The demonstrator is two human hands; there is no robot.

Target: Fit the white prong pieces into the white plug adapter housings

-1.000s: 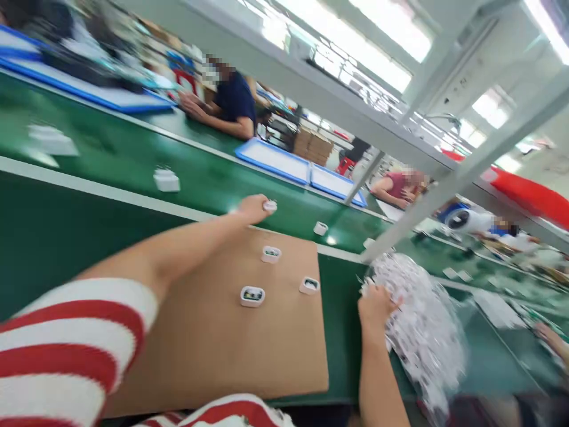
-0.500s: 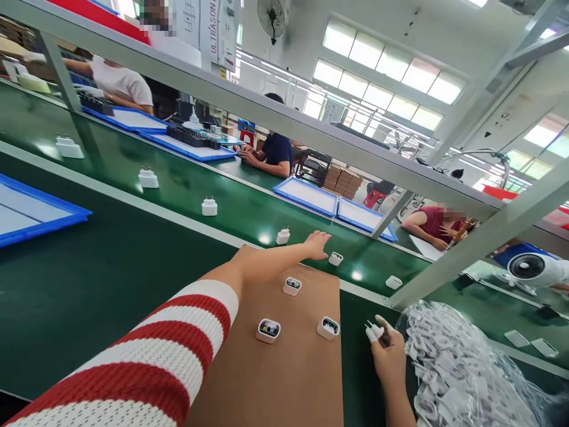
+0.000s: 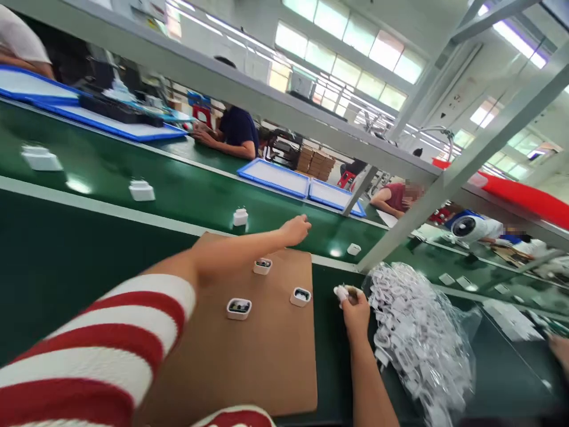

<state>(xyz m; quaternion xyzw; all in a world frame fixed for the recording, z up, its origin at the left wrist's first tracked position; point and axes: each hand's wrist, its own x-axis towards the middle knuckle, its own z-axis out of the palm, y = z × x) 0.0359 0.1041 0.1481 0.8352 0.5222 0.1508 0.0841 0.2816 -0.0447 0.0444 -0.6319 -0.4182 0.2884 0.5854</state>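
My left hand (image 3: 297,230) reaches out over the green belt, fingers curled round a white charger housing that it hides almost wholly. Beside the cardboard sheet (image 3: 267,367), my right hand (image 3: 355,305) is closed on a small white plug piece (image 3: 341,293); its pins are hard to see now. On the cardboard stand three open white charger housings: one at the left (image 3: 239,309), one at the right (image 3: 301,296), and one at the back (image 3: 262,266), partly under my left forearm. Dark parts show inside them.
A clear bag of white plastic parts (image 3: 418,338) lies right of my right hand. White chargers with pins (image 3: 240,217) stand along the green belt (image 3: 186,201); another white housing (image 3: 354,249) is near the slanted grey post (image 3: 400,219). Co-workers sit across the belt behind blue-edged trays (image 3: 275,177).
My left hand has gone from outstretched fingers beside a housing to curled fingers over it. My right hand stays beside the cardboard. The whole view has shifted to the right.
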